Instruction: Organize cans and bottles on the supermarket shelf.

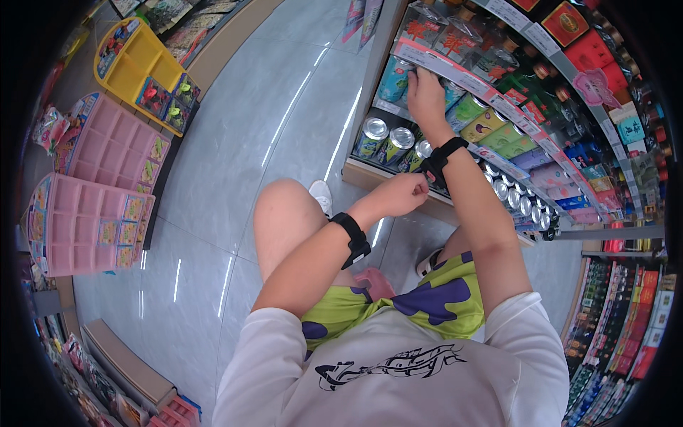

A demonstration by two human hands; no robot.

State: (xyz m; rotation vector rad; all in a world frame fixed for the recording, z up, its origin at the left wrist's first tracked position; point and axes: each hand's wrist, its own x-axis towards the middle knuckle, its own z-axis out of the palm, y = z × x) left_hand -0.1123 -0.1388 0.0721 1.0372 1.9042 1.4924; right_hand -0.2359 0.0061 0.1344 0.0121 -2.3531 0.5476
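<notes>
My right hand (427, 101) reaches into the upper can row of the shelf unit at the right, its fingers bent inward beneath a red-edged price rail (455, 70). A blue-green can (393, 80) stands just left of it, and a green can (464, 112) stands to its right. The fingertips are partly hidden, so what they grip does not show. Lower down, my left hand (402, 194) is curled closed by the front of the bottom shelf, below silver-topped cans (398, 142). Anything inside its fingers is hidden. Each wrist wears a black band.
Bottles (491, 60) and red boxes (567, 25) fill the higher shelves. Along the left stand pink compartment trays (107, 213) and a yellow tray (139, 60) with small packets. A brown shelf edge (131, 356) lies lower left. Grey tiled floor (206, 185) runs between.
</notes>
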